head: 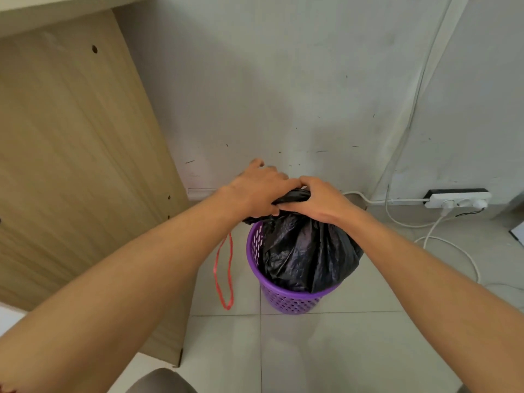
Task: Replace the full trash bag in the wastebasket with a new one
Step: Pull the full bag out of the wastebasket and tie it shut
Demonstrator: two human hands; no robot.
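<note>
— Where's the bag now?

— The black trash bag [306, 251] sits inside the purple wastebasket [286, 300], down on the floor by the wall. Its top is bunched into a neck, and that neck pokes up above the rim.

— Who's got hold of it?

— Both hands. The left hand [256, 191] and the right hand [323, 198] are side by side on the neck, touching each other. Their fingers are curled tight around the gathered plastic (no gap that I can see).

— So which way does it have to go?

— Straight up, I'd say. The bag hangs below the fingers, and it stands tall like the basket. Neither hand is nearer; both are right on it.

— And that red thing?

— A red string loop [224, 273] hangs under the left wrist, beside the basket. I can't tell where it's tied.
</note>
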